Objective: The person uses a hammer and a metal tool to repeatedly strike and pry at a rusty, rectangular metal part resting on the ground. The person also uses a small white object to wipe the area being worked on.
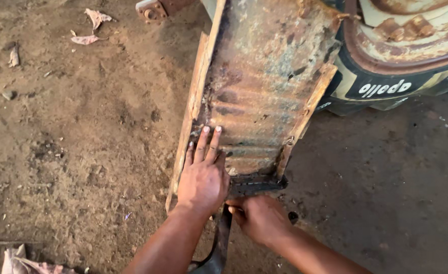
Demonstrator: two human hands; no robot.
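Rusty metal mudguard panel: centre to upper centre of frame, corrugated, edges ragged, lower end w/ dark perforated strip.
Left hand: lower centre, flat on panel's lower left, fingers spread, gripping nothing.
Right hand: just below strip, curled; grip can't be made out.
Black strap: btwn wrists.
Tyre: upper right.
Dirt floor: left; scraps upper left.
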